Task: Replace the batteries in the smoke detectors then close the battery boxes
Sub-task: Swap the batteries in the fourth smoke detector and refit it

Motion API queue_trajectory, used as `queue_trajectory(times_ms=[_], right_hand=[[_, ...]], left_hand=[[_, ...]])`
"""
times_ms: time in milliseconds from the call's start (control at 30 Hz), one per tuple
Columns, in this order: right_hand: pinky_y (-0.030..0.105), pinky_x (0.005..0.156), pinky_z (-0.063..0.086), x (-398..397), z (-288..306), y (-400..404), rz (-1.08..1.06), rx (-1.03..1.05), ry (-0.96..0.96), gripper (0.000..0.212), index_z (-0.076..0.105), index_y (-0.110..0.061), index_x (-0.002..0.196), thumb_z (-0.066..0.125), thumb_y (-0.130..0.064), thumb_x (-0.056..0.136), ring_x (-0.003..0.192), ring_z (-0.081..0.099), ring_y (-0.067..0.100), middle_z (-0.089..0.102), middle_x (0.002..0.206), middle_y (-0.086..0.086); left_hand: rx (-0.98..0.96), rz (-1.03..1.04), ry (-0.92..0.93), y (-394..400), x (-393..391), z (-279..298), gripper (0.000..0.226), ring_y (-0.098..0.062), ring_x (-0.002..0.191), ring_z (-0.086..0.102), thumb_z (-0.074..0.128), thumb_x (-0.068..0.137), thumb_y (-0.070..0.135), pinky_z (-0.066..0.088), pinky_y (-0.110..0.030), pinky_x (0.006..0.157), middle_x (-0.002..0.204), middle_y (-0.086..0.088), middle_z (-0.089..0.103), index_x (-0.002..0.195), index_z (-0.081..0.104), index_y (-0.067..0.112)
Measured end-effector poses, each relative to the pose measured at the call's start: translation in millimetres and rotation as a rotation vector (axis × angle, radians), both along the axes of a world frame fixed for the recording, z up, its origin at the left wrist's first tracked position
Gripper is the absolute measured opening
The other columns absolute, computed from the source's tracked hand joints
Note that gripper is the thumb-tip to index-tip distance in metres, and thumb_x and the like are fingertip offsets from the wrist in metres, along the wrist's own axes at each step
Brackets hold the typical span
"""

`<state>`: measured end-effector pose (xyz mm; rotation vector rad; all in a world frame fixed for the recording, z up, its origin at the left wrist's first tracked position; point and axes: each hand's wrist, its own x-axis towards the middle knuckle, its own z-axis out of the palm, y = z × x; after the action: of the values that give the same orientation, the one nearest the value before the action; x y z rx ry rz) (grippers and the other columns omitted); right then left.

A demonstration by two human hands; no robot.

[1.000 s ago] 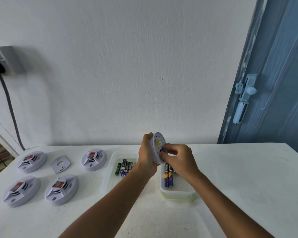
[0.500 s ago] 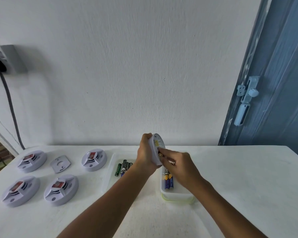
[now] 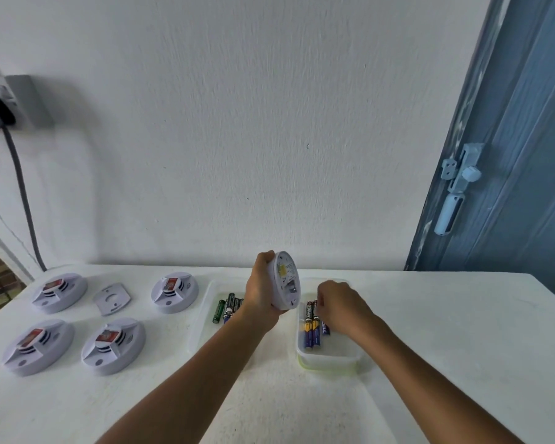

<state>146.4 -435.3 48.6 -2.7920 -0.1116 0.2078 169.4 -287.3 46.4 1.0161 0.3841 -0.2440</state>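
**Detector held on edge, battery pick-up from right tub**

While my left hand grips the smoke detector with fingers curled round its rim, I keep the unit lifted off the table, above the gap between the two containers. I judge this hold deliberate: standing the disc on edge turns its back face, with the yellow label and the open battery bay, toward my right side, where the fresh cells lie. The disc's flat faces stand near vertical; its axis points roughly rightward and slightly toward me.

My right hand reaches down into the right tub, fingers curled at the far ends of the batteries. I cannot tell whether they already pinch one. These cells lie side by side, long axes running away from me toward the wall.

The tray on the left holds a second group of cells, likewise lying lengthwise; I take them for the spent ones. Four more detectors rest dome-up at the left, with a loose cover plate among them.
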Motion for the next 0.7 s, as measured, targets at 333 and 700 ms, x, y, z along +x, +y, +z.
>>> queue_trajectory(times_ms=[333, 700], right_hand=[[0.030, 0.060, 0.054, -1, -2, 9, -0.029, 0.017, 0.157, 0.035, 0.030, -0.018, 0.067, 0.050, -0.005, 0.092, 0.067, 0.060, 0.025, 0.048, 0.071, 0.005], [0.029, 0.076, 0.046, -11, 25, 69, 0.170, 0.235, -0.365, 0.023, 0.063, -0.012, 0.114, 0.054, -0.016, 0.093, 0.095, 0.062, 0.023, 0.068, 0.108, 0.004]], left_hand=[[0.025, -0.030, -0.048, 12, -7, -2, 0.029, -0.023, 0.085, 0.057, 0.049, 0.091, 0.045, 0.048, -0.035, 0.078, 0.092, -0.008, 0.062, 0.101, 0.062, 0.020], [-0.059, -0.009, -0.194, 91, -3, 11, 0.038, -0.022, 0.080, 0.053, 0.043, 0.091, 0.047, 0.043, -0.035, 0.076, 0.084, -0.009, 0.055, 0.091, 0.061, 0.014]])
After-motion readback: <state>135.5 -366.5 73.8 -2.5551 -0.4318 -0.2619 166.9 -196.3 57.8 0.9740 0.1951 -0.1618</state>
